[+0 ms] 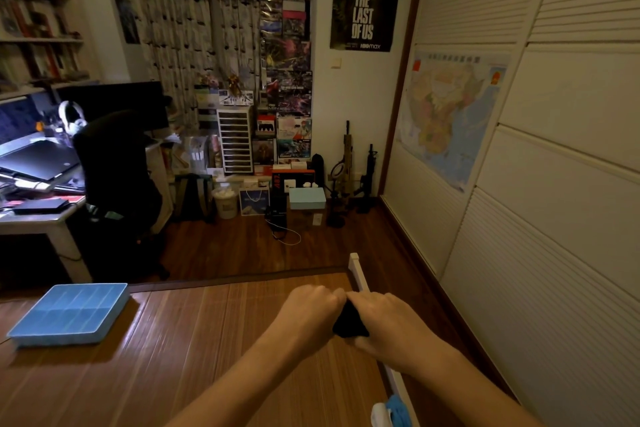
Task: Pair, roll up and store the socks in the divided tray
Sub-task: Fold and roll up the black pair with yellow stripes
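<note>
Observed right of the divided tray (55, 338): left hand (311, 310) and right hand (384, 319) were bare. Left forearm (249, 371) and right forearm (450, 378) were likewise bare to the view's edge.

Both hands — left hand (309, 309), right hand (388, 324) — grip black socks (349, 322).

The divided tray (69, 314) sits on the mat (194, 340) at its far left corner, well apart from both hands. The left hand (308, 312) and right hand (388, 322) meet near the mat's right edge, with a sock (349, 322) gripped between them. A rail (358, 274) runs along that right edge, just beside the hands. Cloth items (391, 412) lie against the rail at its near end. Beyond the mat lies the floor (242, 246). A worktop (34, 218) stands at far left with a chair (117, 166) just beside it. The wardrobe (554, 218) lines the right side.
</note>
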Available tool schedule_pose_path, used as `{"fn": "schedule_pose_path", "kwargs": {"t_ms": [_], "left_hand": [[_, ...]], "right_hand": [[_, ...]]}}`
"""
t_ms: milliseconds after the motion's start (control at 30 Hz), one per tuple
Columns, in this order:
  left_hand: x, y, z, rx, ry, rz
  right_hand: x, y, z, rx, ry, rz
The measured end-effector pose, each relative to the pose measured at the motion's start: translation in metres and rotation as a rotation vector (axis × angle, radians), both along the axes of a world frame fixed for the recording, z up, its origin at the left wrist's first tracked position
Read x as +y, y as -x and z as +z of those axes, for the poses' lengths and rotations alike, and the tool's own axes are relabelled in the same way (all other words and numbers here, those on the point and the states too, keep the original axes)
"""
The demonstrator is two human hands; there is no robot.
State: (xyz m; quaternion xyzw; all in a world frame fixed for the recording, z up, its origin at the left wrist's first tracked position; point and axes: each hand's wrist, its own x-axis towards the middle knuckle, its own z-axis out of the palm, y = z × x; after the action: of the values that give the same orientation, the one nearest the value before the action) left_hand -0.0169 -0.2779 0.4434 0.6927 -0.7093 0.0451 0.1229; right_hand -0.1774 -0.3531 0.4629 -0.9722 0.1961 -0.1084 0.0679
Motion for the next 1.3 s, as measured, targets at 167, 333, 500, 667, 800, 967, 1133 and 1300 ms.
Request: {"fn": "schedule_pose_path", "kwargs": {"t_ms": [167, 333, 500, 667, 800, 967, 1133, 1300], "left_hand": [[0.002, 0.0, 0.007, 0.153, -0.078, 0.027], [0.003, -0.003, 0.011, 0.174, -0.099, 0.019], [0.002, 0.0, 0.006, -0.007, -0.012, -0.008], [0.003, 0.003, 0.008, 0.032, -0.005, 0.002], [0.005, 0.0, 0.01, 0.215, -0.129, 0.003], [0.001, 0.001, 0.002, 0.062, -0.091, 0.02], [0.0, 0.006, -0.005, -0.039, 0.025, -0.014], [0.003, 0.012, -0.014, 0.061, -0.096, 0.019]], "right_hand": [[-0.002, 0.002, -0.003, 0.003, 0.131, -0.024], [0.001, 0.001, -0.005, -0.065, 0.225, 0.003], [0.008, -0.004, -0.007, -0.076, 0.056, -0.068], [0.006, -0.005, -0.01, -0.051, 0.083, -0.117], [0.006, -0.001, -0.014, -0.048, 0.232, -0.046], [0.007, -0.004, -0.018, -0.049, 0.114, -0.069], [0.007, -0.004, -0.019, -0.06, 0.044, -0.158], [0.01, -0.002, -0.03, -0.073, 0.316, -0.107]]}}
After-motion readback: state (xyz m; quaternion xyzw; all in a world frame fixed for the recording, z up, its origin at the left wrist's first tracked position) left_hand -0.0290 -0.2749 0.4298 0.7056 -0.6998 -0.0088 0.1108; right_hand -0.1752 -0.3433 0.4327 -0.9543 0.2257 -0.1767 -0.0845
